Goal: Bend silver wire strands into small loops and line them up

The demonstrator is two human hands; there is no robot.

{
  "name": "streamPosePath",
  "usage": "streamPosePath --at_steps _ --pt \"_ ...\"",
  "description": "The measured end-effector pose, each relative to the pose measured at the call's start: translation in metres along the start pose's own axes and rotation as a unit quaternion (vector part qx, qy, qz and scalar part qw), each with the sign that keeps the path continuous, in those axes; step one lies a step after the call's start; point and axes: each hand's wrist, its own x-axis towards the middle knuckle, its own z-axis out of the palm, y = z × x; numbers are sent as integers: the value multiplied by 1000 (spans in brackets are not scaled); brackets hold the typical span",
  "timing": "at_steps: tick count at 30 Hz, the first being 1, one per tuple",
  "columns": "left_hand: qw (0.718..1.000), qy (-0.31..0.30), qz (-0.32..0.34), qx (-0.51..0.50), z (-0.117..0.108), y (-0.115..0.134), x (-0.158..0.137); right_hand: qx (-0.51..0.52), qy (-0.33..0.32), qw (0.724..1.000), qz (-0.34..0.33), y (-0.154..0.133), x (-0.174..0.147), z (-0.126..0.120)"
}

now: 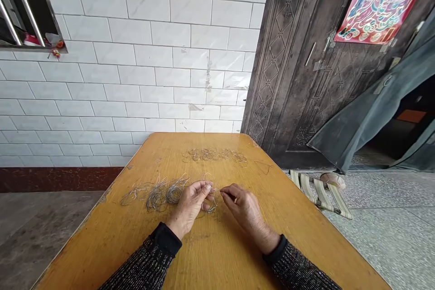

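My left hand [190, 205] is closed in a pinch on a looped thin wire [213, 208], part of which hangs below the fingers. To its right, my right hand [245, 206] has thumb and index finger pressed together at what looks like a loose end of that wire. Both hands are above the wooden table [210, 253]. Just left of my left hand lie silvery wire coils [157, 197], with loose ends sticking up. Farther back rests a row of smaller, brownish wire loops [207, 154].
The table's far edge meets a white tiled wall [152, 68]. A dark carved door [288, 77] and a grey curtain [370, 108] stand at the right. On the floor beside the table is a low strapped stool [321, 194]. A barred window [23, 9] is at upper left.
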Motion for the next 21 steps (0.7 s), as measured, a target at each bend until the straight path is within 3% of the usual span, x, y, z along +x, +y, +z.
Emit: streamPosePath --at_steps 4,10,21 --pt "1000 -8 -2 9 -2 -4 1 101 -38 992 62 -8 1 -1" --pt "999 -44 -19 4 2 -2 -3 276 -110 939 171 -19 6 -5" --pt "990 -54 -56 -119 3 -3 -1 318 -94 927 174 -14 3 -2"
